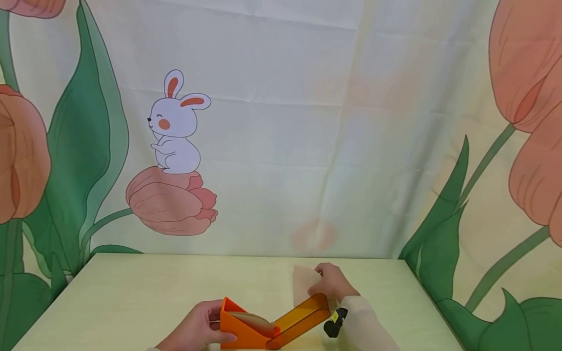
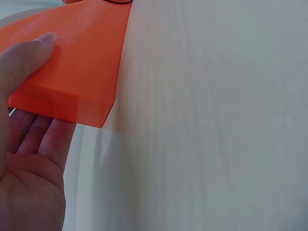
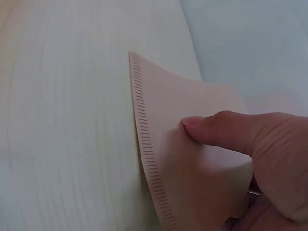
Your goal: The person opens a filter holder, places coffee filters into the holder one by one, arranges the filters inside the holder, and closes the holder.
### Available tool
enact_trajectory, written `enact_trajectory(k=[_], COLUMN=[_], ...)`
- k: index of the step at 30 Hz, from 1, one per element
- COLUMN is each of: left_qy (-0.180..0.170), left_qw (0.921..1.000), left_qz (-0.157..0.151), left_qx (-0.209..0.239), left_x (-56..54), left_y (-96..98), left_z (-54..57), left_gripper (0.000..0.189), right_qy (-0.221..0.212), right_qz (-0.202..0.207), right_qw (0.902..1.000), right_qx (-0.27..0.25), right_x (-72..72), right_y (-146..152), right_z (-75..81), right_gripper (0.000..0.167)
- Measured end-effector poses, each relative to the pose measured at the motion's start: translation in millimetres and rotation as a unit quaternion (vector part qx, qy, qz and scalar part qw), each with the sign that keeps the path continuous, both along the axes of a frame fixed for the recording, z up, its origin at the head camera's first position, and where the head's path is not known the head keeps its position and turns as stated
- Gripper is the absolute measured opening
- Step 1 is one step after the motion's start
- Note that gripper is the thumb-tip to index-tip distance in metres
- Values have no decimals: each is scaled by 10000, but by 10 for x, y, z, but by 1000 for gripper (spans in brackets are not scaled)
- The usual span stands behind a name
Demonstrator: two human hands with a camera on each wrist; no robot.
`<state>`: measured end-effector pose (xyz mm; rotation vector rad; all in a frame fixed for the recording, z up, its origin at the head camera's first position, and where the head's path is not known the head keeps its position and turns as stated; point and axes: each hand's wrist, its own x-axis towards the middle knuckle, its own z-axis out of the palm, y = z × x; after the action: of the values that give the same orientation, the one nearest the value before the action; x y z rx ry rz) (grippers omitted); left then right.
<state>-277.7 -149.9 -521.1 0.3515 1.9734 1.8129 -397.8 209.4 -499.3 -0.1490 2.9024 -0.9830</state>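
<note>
My left hand point(image 1: 199, 325) grips the left end of an orange coffee filter holder point(image 1: 239, 337) at the front of the table. In the left wrist view the thumb lies on the holder's orange side point(image 2: 82, 53), with the other fingers behind it. The holder's translucent amber lid point(image 1: 303, 319) is swung open to the right. Brownish filter papers point(image 1: 250, 319) show inside. Beyond the lid, my right hand point(image 1: 332, 282) pinches a coffee filter paper point(image 1: 302, 282). The right wrist view shows a crimped edge along this paper point(image 3: 163, 96), thumb on its near face.
The pale wood-grain table point(image 1: 175, 278) reaches back to a hanging cloth point(image 1: 263, 146) printed with tulips and a rabbit point(image 1: 177, 131). A small black device with a yellow label point(image 1: 335, 322) sits at the right wrist, close to the lid.
</note>
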Motion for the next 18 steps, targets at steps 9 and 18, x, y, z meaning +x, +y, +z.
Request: enact_trajectory(k=[9,18], left_qy=[32,65], left_qw=[10000,10000], left_qz=[-39,-5], left_qx=[25,6], left_x=[-1,-8], left_y=[11,4], left_z=[7,-6], left_gripper=[55,56], right_qy=[109,312], right_qz=[205,539], right_qw=[9995,9962], right_qx=[-197,-617], right_x=[24,144], right_y=[82,34], right_z=[147,445], right_gripper=[6,14])
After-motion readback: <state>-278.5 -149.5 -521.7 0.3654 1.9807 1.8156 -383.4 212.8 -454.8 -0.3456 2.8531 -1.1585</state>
